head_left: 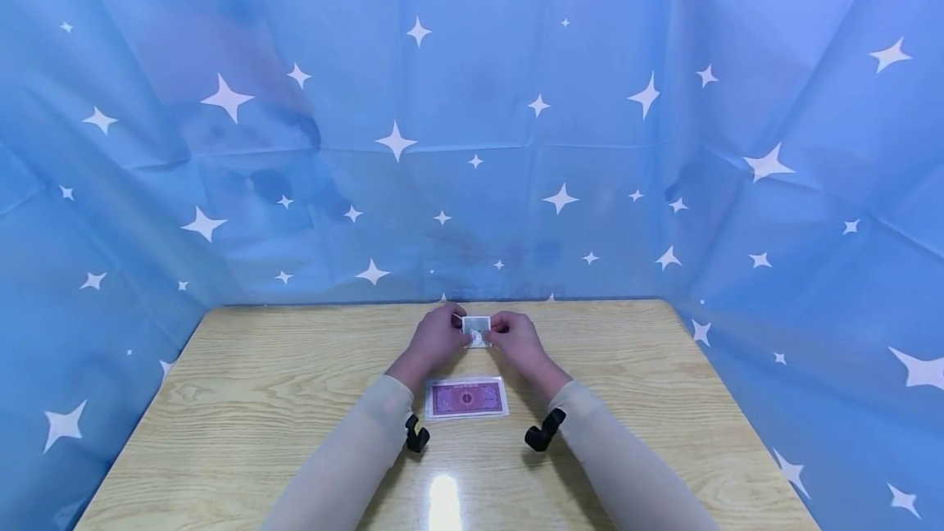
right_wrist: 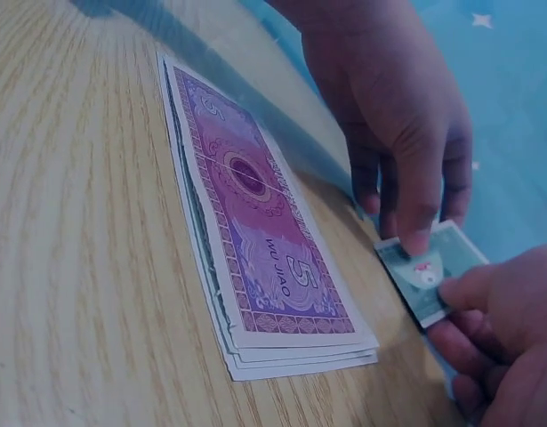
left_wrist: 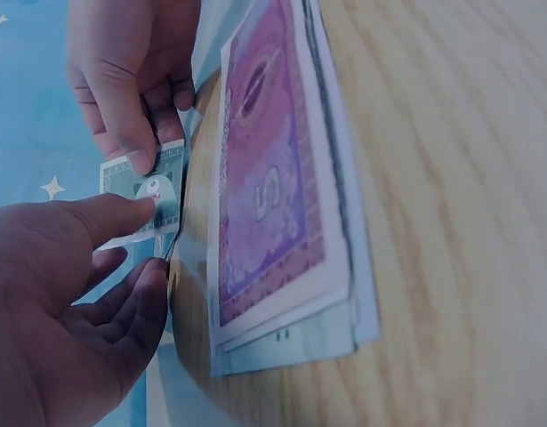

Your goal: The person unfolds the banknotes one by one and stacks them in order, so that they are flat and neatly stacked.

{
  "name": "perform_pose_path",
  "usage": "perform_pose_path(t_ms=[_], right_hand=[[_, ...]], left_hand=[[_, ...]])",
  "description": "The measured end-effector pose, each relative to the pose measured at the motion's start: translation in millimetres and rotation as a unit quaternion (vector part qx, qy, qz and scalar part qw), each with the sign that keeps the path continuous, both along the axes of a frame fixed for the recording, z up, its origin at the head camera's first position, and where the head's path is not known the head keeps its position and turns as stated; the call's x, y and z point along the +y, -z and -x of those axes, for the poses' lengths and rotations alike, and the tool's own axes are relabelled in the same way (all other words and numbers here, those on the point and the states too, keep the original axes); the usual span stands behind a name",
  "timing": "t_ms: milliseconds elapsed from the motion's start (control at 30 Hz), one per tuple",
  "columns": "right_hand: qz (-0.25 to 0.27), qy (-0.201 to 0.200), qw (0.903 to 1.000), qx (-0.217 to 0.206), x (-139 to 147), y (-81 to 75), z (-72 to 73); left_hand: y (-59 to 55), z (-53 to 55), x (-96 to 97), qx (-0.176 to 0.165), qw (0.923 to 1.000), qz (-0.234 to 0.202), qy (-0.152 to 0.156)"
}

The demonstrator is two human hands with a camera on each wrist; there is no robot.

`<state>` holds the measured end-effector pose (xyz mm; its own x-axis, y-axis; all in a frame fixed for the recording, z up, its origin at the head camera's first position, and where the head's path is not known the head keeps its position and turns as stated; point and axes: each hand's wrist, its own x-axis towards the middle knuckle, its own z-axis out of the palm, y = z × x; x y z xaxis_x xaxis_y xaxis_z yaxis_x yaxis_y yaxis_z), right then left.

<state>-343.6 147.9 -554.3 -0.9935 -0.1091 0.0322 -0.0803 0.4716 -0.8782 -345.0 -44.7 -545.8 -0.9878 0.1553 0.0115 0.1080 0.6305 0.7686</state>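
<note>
Green note (head_left: 476, 324) pinched in fingers (right_wrist: 420, 189); wood-grain table (head_left: 634, 367); blue star-printed cloth (head_left: 472, 105) behind

Paper banknotes (right_wrist: 260, 218), glossy wood-grained tabletop (head_left: 295, 375)

A bold "5" stood out on the purple banknote (right_wrist: 258, 209), "WU JIAO" right beside it, and another "5" marked the opposite end!

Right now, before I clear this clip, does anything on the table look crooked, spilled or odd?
Slightly: the pile of notes on the table isn't squared up; lower sheets stick out unevenly past the purple top note. No spill shows.
</note>
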Motion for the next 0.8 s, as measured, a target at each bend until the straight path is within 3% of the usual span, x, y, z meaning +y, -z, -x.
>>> perform_pose_path(t_ms=[233,500,600,800], right_hand=[[-0.001,-0.009,0.9999,0.008,0.1,3.5,1.5],[-0.13,-0.045,0.9903,0.018,0.7,3.4,2.6],[-0.144,-0.063,0.9876,0.008,1.8,0.6,4.5],[-0.16,-0.086,0.9833,0.004,4.3,-2.1,8.3]], left_hand=[[1.3,-0.8,1.5,0.002,0.9998,-0.015,-0.012],[-1.0,-3.3,3.1,0.03,0.9965,0.074,0.022],[-3.1,-5.2,3.3,0.026,0.9951,0.091,0.029],[-5.7,-8.0,3.8,0.007,0.9959,0.085,0.031]])
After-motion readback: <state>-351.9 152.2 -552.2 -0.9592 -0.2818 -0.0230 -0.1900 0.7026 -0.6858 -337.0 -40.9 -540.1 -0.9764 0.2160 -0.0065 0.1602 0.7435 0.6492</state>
